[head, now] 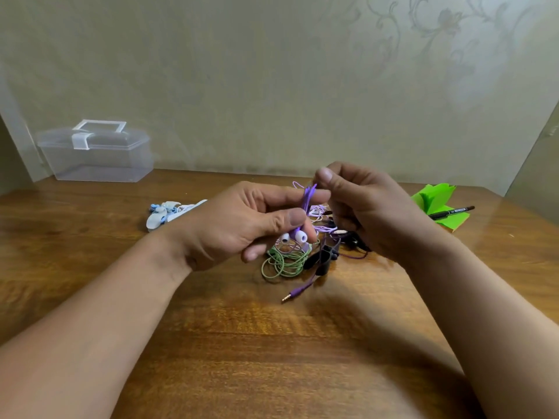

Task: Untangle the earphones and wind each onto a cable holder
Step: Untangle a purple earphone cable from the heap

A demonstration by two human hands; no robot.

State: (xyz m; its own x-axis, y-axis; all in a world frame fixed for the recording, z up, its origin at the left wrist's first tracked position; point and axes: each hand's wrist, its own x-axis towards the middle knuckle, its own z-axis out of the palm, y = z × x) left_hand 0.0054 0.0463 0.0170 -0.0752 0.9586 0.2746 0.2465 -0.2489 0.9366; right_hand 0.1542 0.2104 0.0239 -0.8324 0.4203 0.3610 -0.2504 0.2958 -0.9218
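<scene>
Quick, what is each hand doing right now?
Left hand: grips the bundled purple wired earphones.
Right hand: pinches the same earphones' cable near the top.

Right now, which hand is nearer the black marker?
Right. The right hand is just left of the black marker; the left hand is farther left, past the purple earphones both hold.

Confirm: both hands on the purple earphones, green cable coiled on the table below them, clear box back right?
Wrong side: the head view shows the clear box back left. The left hand and right hand do hold the purple earphones, green cable coiled on the table below.
</scene>
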